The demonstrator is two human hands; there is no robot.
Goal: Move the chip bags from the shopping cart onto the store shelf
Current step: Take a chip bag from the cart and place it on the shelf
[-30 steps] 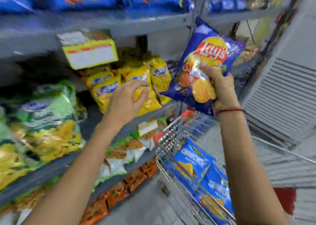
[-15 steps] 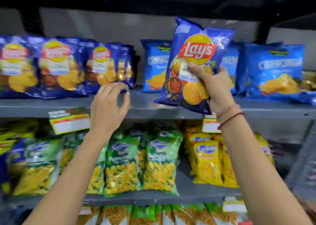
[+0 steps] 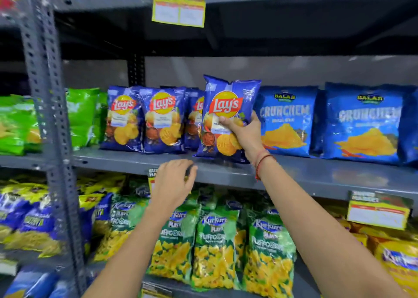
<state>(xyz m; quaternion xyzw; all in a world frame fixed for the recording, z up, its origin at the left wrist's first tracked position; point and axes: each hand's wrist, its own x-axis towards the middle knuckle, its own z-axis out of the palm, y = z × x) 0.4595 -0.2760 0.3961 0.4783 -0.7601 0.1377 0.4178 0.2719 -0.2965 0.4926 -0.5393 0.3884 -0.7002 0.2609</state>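
**Almost placed: one blue bag at the shelf edge**

Now the right hand (image 3: 243, 133) is clamped on the Lay's bag (image 3: 228, 107), upright, its bottom at the front of the grey shelf (image 3: 316, 173), beside the other Lay's bags (image 3: 144, 119). The left hand (image 3: 173, 184) hovers below, fingers spread, holding nothing. If released this far forward, the bag may tip off the edge.

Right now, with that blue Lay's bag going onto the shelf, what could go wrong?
1. The held Lay's bag sits at the front edge of the shelf, ahead of the Lay's row; released there, it may tip forward and fall.
2. The right hand has a grip on the bag's lower right side only, so it could tilt or chips could get crushed.
3. The left hand is empty below the shelf edge, not steadying anything.
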